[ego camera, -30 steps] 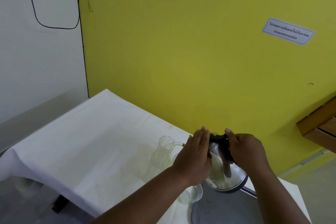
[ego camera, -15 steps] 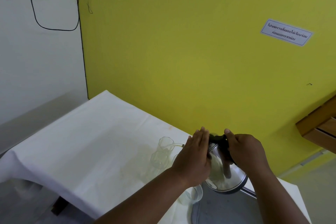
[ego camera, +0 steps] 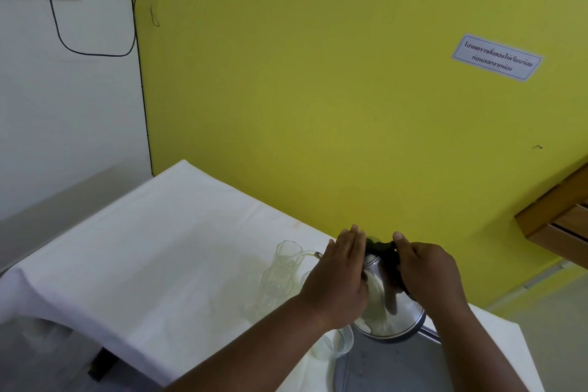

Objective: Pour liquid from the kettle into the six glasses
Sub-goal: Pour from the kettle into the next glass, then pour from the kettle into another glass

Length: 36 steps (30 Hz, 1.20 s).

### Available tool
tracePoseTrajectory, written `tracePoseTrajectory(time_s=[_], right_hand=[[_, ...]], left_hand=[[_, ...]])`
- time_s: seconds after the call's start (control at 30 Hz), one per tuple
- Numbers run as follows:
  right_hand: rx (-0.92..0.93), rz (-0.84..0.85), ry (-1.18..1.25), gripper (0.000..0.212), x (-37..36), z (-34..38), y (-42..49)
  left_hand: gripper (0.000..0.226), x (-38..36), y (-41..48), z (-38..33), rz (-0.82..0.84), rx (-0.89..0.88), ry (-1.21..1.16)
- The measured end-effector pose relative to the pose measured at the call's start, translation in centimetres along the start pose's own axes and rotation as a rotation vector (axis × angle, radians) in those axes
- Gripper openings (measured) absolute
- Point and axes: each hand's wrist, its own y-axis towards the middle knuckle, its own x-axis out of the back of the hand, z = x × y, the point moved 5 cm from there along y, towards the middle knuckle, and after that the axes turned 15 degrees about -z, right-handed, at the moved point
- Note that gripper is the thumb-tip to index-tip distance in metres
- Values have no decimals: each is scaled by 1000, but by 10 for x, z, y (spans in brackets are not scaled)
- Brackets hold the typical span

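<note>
Both bare forearms extend forward from the near edge, with the left hand laid flat, fingers straight and together, palm down, and the right hand curled closed in a grip, thumb pointing far.

One kettle, two hands, four glasses discernible, one tray, one wall sign
</note>
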Motion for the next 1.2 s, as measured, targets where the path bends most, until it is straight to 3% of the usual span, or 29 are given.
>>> tracePoseTrajectory(time_s=[0.37, 0.6, 0.73, 0.87, 1.2], right_hand=[[-381, -82, 455, 54, -21, -32, -39], [-461, -144, 639, 58, -2, -41, -47], [-440, -113, 584, 69, 6, -56, -52], [-319, -85, 409, 56, 19, -70, -58], [-173, 45, 103, 56, 19, -81, -78]], left_hand=[[73, -5, 1, -10, -52, -97, 86], [62, 3, 4, -44, -119, -249, 181], [64, 3, -11, -60, -113, -247, 213], [67, -9, -35, -61, -54, -194, 253], [75, -43, -80, -44, 109, -136, 191]])
